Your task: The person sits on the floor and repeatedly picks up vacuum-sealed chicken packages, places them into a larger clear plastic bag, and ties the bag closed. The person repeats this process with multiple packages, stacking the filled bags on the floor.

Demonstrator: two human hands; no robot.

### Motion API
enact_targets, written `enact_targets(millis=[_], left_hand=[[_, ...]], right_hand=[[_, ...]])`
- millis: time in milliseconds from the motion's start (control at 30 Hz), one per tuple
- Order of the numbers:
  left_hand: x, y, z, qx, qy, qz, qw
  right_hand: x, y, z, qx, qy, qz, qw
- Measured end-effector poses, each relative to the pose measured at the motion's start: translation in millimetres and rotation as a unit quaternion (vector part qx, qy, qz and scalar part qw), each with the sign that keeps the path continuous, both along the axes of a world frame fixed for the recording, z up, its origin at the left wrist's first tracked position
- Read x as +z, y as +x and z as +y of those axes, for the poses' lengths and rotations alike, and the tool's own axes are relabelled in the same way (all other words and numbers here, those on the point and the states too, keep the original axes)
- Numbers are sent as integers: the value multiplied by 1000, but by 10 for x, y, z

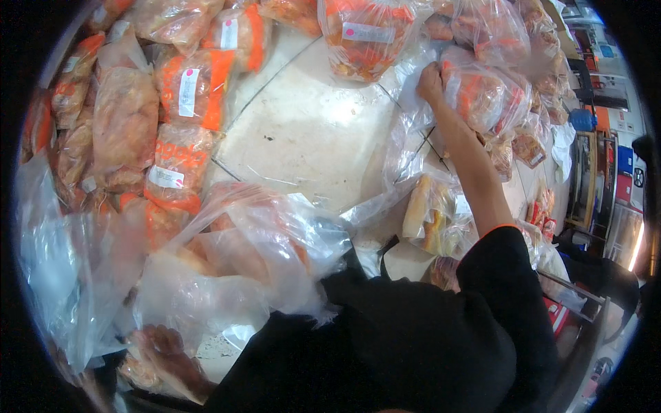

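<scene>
Pale tiles with dark joints make up the work surface, and the middle tile (303, 141) catches a bright glare. Packed bags (182, 89) with orange bands and white labels crowd its left side; another orange-banded bag (365, 38) lies at its far edge. Well to the right of the tile, the room shows a blue jug (583, 120), a rack (593, 182) and a bright light strip (637, 246), all bent by the lens.

The black clothing (406, 337) covers whatever lies below it, nearer than the tile. Bags beyond the tile are cut off by the upper rim. Wrinkled, shiny plastic blurs the contents of the large clear bag (261, 234), near-left of the tile; something brownish shows through.

The left hand (165, 347) is blurred, at the near-left, just beside that bag's lower end; whether its fingers grip anything cannot be told. The right hand (430, 82) reaches beyond the tile's right side, fingers bent against the left edge of a filled clear bag (478, 93); whether they pinch the film is unclear. This filled bag's long axis slants from far left to near right, while the large clear bag stretches mostly sideways, its right end toward the tile's near edge.
</scene>
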State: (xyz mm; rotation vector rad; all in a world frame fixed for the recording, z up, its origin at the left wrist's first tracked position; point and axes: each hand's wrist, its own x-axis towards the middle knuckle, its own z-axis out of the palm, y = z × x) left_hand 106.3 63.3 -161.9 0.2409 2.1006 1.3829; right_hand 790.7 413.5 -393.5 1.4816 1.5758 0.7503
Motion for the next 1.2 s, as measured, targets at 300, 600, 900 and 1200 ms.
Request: enact_targets(millis=[300,600,900,1200], left_hand=[[-280,-241,-84,-3,-86,60,994],[-97,-75,67,27,-32,7,999],[-66,9,211,-46,61,-102,992],[57,293,296,-106,153,-140,972]], right_hand=[[58,116,183,-192,157,406,879],[592,-28,-35,-196,222,409,863],[2037,588,-330,-187,183,353,898],[2836,-1882,-1334,-45,-4,694,719]])
